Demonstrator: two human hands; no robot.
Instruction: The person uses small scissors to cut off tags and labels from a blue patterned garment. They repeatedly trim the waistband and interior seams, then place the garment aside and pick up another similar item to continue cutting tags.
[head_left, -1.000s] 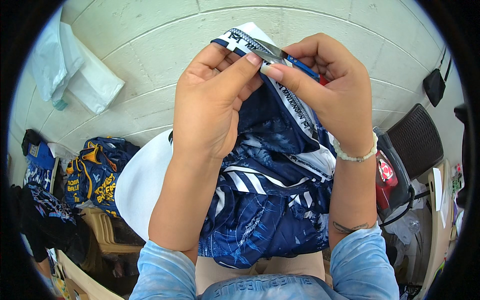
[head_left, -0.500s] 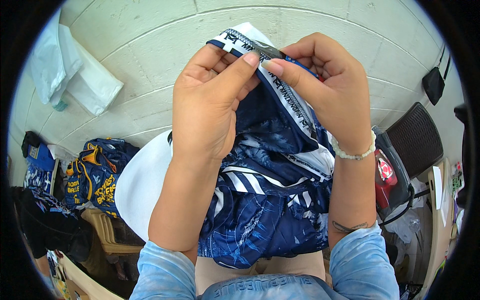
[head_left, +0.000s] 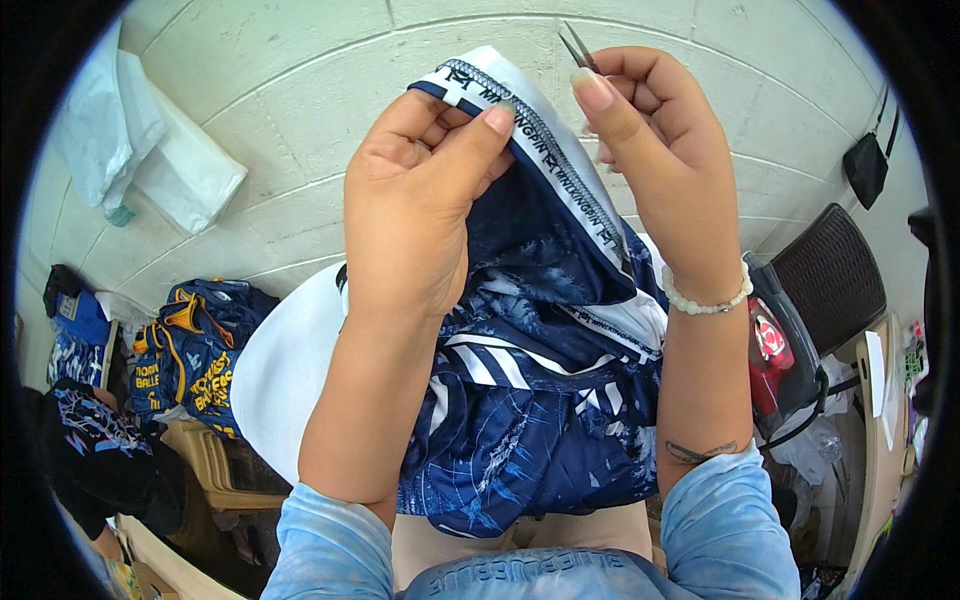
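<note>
A navy, white and light-blue patterned garment [head_left: 520,440] lies bunched in front of me over my lap. My left hand [head_left: 415,215] pinches its raised top edge between thumb and fingers, holding up a white band [head_left: 560,165] with dark printing and an overlocked seam. To the right of that edge and apart from it, my right hand [head_left: 665,165] is closed around thread snips [head_left: 578,48]. Their two thin pointed blades stick up past the fingertips, slightly parted; the grip is hidden in the palm.
A white rounded surface [head_left: 280,370] lies under the garment. Navy and yellow clothing [head_left: 195,350] is piled at left, near a person in black [head_left: 110,450]. White plastic bags [head_left: 150,140] hang on the block wall. A dark woven chair back [head_left: 830,280] and a red-and-clear bag [head_left: 775,350] are at right.
My right hand has drawn back from the garment's edge, and the snips' blades have swung from pointing at the fabric to pointing upward. My left hand keeps its pinch. The person at left shifted.
</note>
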